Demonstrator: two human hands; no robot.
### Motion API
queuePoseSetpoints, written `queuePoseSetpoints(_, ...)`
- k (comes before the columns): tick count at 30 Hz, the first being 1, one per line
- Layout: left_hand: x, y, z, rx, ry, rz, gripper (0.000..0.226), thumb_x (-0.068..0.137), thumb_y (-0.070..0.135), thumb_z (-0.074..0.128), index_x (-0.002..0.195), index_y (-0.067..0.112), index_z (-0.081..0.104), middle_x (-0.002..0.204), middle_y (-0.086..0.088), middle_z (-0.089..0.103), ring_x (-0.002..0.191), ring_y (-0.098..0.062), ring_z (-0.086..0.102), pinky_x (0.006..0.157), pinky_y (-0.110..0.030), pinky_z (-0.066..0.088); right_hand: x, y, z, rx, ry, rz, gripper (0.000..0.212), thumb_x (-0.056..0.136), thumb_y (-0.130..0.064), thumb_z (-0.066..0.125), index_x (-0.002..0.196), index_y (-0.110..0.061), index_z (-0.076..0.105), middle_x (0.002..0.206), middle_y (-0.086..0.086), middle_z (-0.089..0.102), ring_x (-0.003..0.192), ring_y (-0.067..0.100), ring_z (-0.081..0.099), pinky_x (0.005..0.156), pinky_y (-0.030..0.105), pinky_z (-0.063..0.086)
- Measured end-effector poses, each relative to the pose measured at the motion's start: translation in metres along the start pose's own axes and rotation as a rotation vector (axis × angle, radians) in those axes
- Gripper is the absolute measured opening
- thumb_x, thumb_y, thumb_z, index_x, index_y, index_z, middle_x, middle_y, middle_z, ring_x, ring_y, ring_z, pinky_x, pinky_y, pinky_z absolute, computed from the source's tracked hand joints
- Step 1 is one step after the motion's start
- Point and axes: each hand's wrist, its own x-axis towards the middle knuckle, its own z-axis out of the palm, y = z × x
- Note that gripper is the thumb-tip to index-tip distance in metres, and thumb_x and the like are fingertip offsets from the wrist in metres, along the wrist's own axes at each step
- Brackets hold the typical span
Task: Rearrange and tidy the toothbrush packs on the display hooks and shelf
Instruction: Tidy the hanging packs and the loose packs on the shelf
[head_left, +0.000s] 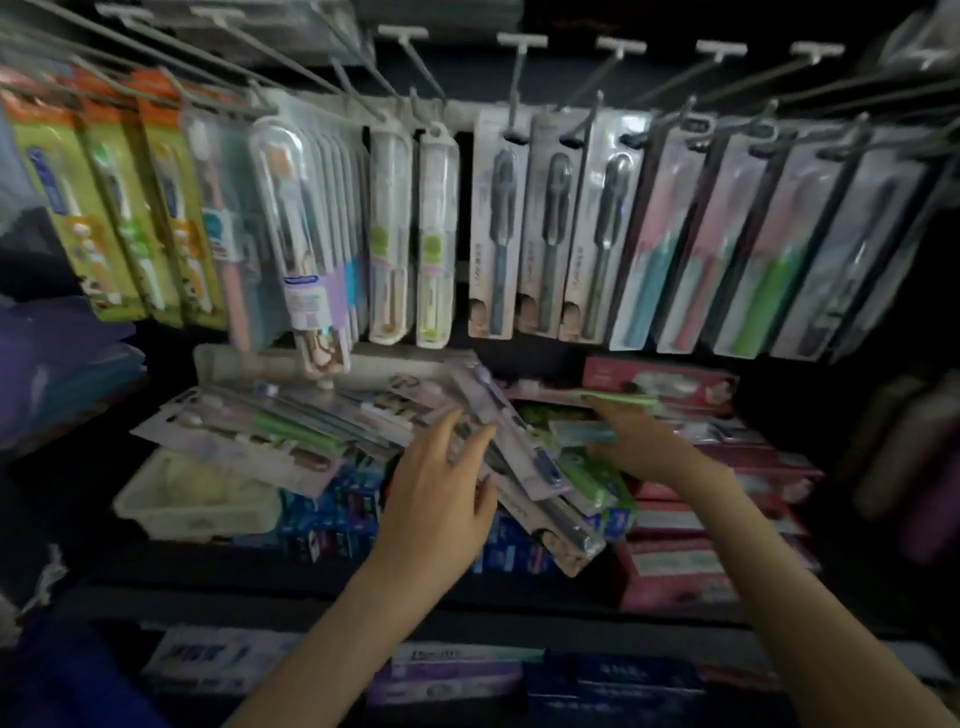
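Loose pile (322, 421) of packs lies mid-shelf (234, 584), on top of blue boxes (332, 519), w/ red boxes (717, 525) to the right and a white tray (197, 499) near left. Above, hung packs (545, 234) sit in rows on the hooks (514, 78), mostly straight.

L hand (441, 467) is open, fingers spread and nearly straight, tips on or just over a slanted pack (540, 483) at the pile's right end. R hand (644, 441) reaches far-left toward a green pack (618, 399). Its fingertips are blurred, so can't tell if it pinches anything.

Handling, as a guess: blister packs are light, card backs stiff but bendy, clear fronts slick, so they prob slide off each other if grabbed as a stack. Best hold is thumb + fingers across the card edges, mid-length, a few at a time. The punched-hole end goes to the hook.
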Motion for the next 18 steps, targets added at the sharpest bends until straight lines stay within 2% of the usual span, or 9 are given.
queuePoseSetpoints(3,0.008,0.025,0.02,-0.035,-0.055,0.021,0.043,0.093,0.026,0.055,0.136,0.021,0.048,0.143,-0.007,0.038,0.129,-0.026,0.039,0.102,-0.037,0.037,0.002,0.025,0.004,-0.067,-0.02,-0.016,0.063,0.091,-0.022,0.059,0.146,-0.016,0.03,0.147,0.011,0.036,0.133,0.029,0.035,0.109,0.038,0.03)
queuePoseSetpoints(8,0.025,0.046,0.046,-0.014,-0.079,-0.027,0.043,0.096,0.032,0.048,0.137,0.021,0.046,0.143,-0.006,0.04,0.134,-0.023,0.034,0.106,-0.036,0.031,0.007,0.045,0.004,-0.12,0.07,-0.081,0.047,0.087,-0.012,0.059,0.134,-0.015,0.05,0.126,0.011,0.042,0.123,0.03,0.037,0.104,0.04,0.033)
queuePoseSetpoints(11,0.034,0.057,0.053,-0.048,-0.061,-0.048,0.042,0.096,0.032,0.048,0.137,0.02,0.047,0.138,-0.004,0.046,0.13,-0.021,0.037,0.107,-0.033,0.03,0.0,0.055,0.001,-0.096,0.203,-0.175,0.037,0.085,-0.002,0.058,0.12,-0.012,0.06,0.114,0.011,0.051,0.115,0.032,0.044,0.096,0.046,0.039)
queuePoseSetpoints(13,0.038,0.064,0.053,-0.121,-0.022,-0.068,0.038,0.094,0.028,0.052,0.132,0.019,0.053,0.131,-0.003,0.054,0.123,-0.02,0.044,0.103,-0.03,0.034,-0.01,0.057,0.001,-0.086,0.383,-0.318,0.033,0.076,0.009,0.057,0.106,-0.004,0.065,0.099,0.015,0.057,0.097,0.038,0.052,0.082,0.05,0.047)
queuePoseSetpoints(14,0.039,0.067,0.05,-0.18,-0.001,-0.085,0.036,0.094,0.026,0.054,0.129,0.019,0.056,0.126,-0.002,0.058,0.118,-0.018,0.049,0.098,-0.028,0.037,-0.019,0.055,0.0,-0.068,0.473,-0.387,0.031,0.073,0.01,0.056,0.1,-0.002,0.065,0.093,0.016,0.059,0.089,0.037,0.054,0.075,0.049,0.049)
queuePoseSetpoints(18,0.038,0.069,0.031,-0.449,-0.009,-0.3,0.021,0.095,0.025,0.053,0.113,0.026,0.064,0.1,0.012,0.066,0.088,0.0,0.06,0.072,-0.009,0.042,-0.064,0.039,0.003,0.016,0.725,-0.564,0.021,0.086,-0.003,0.046,0.098,-0.005,0.064,0.095,0.007,0.06,0.091,0.024,0.051,0.078,0.035,0.04)
